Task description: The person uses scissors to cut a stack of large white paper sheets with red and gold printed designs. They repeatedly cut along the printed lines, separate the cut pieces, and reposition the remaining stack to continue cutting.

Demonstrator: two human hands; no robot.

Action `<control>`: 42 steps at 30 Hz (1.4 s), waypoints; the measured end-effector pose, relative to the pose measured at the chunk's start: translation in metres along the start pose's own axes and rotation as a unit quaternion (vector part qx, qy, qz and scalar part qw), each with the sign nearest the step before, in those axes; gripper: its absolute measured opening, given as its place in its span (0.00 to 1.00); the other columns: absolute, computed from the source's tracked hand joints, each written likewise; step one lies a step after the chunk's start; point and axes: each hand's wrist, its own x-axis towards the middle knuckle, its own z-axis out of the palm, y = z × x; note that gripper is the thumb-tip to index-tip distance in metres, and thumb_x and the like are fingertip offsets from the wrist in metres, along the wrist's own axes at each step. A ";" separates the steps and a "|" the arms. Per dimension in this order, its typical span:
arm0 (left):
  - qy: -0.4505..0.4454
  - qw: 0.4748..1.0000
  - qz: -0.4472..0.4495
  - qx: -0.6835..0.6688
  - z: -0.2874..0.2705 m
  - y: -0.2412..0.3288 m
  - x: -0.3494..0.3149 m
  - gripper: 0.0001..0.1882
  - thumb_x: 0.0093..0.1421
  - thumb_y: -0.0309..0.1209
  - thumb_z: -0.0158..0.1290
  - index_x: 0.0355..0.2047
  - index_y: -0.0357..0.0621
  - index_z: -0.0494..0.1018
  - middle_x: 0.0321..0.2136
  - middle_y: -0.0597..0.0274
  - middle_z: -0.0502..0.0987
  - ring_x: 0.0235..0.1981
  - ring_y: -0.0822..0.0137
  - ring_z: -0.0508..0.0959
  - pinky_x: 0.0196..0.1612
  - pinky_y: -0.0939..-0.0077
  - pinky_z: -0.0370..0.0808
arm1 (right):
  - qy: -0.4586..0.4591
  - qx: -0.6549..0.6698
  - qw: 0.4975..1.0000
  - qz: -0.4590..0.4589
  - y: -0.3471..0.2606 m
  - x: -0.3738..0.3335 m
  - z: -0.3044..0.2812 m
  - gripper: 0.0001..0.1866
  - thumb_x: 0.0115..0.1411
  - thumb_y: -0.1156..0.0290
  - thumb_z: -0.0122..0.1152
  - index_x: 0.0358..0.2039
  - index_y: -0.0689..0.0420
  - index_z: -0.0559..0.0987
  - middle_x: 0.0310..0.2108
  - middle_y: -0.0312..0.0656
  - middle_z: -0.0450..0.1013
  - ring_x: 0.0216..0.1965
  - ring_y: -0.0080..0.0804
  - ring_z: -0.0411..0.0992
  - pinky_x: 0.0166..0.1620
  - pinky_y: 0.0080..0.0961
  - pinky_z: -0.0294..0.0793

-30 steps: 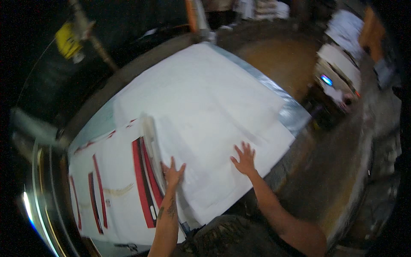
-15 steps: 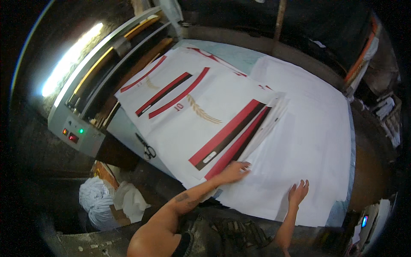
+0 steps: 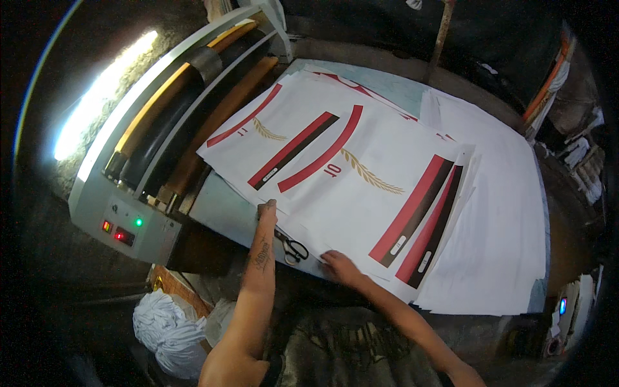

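Note:
White sheets printed with red and black bands, gold wheat ears and digits, the printed sheet (image 3: 309, 216) among them, lie stacked across the table. At its near left edge, my left hand (image 3: 267, 209) is closed on the border. My right hand (image 3: 342, 267) pinches the near edge further right, its fingers bent and partly hidden. Between the two hands, black-handled scissors (image 3: 293, 249) rest along the table's front edge, their blades close to my left forearm.
A roller machine (image 3: 174, 122) with lit buttons stands at the left, beside the table (image 3: 222, 209). Plain white sheets (image 3: 496, 213) are piled at the right. White cloth bundles (image 3: 169, 332) sit low at the left, and an upright pole (image 3: 442, 39) rises behind the table.
Both hands have moved left, from the right-hand part of the sheets to the printed sheet's near edge. My view has shifted, and the two near bands now lie flatter.

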 end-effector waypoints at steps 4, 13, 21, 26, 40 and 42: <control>-0.103 0.980 0.167 -0.043 -0.016 0.011 0.042 0.21 0.52 0.30 0.62 0.41 0.29 0.68 0.37 0.47 0.74 0.33 0.57 0.76 0.33 0.62 0.77 | 0.014 -0.079 0.997 0.009 -0.025 0.078 0.061 0.17 0.55 0.71 0.58 0.45 0.63 0.71 0.42 0.52 0.69 0.44 0.51 0.69 0.46 0.41 0.71; -0.093 0.966 -0.134 -0.203 -0.008 0.049 0.040 0.27 0.56 0.27 0.59 0.54 0.42 0.62 0.45 0.54 0.73 0.44 0.56 0.75 0.45 0.56 0.73 | -0.061 -0.234 0.961 0.134 -0.039 0.099 0.098 0.15 0.54 0.71 0.56 0.40 0.64 0.72 0.38 0.51 0.71 0.39 0.47 0.72 0.43 0.38 0.72; -0.300 0.850 -0.294 -0.319 -0.006 0.058 -0.052 0.19 0.59 0.28 0.56 0.50 0.39 0.66 0.47 0.55 0.73 0.45 0.57 0.76 0.48 0.60 0.77 | -0.194 0.219 0.928 0.232 -0.032 0.052 0.032 0.18 0.55 0.57 0.62 0.32 0.61 0.76 0.21 0.42 0.70 0.24 0.32 0.67 0.28 0.35 0.67; -0.339 0.823 -0.280 -0.360 -0.028 0.090 -0.017 0.18 0.61 0.30 0.53 0.51 0.41 0.66 0.46 0.58 0.73 0.49 0.60 0.73 0.49 0.61 0.76 | -0.092 0.341 0.850 0.390 -0.056 0.029 0.031 0.24 0.57 0.47 0.62 0.26 0.58 0.72 0.17 0.34 0.66 0.19 0.25 0.62 0.23 0.28 0.61; -0.324 0.913 -0.178 -0.173 -0.029 0.092 -0.031 0.18 0.56 0.23 0.59 0.46 0.41 0.67 0.36 0.60 0.74 0.31 0.66 0.76 0.32 0.76 0.76 | 0.305 0.517 0.643 0.476 -0.110 0.208 0.146 0.38 0.57 0.31 0.47 0.22 0.61 0.74 0.16 0.43 0.71 0.16 0.28 0.70 0.21 0.26 0.68; -0.343 0.908 -0.172 -0.170 -0.032 0.090 -0.030 0.18 0.55 0.23 0.59 0.46 0.41 0.67 0.36 0.61 0.74 0.31 0.66 0.76 0.32 0.76 0.76 | 0.318 0.503 0.648 0.475 -0.111 0.216 0.147 0.37 0.57 0.33 0.49 0.21 0.61 0.73 0.15 0.41 0.70 0.14 0.27 0.69 0.18 0.25 0.66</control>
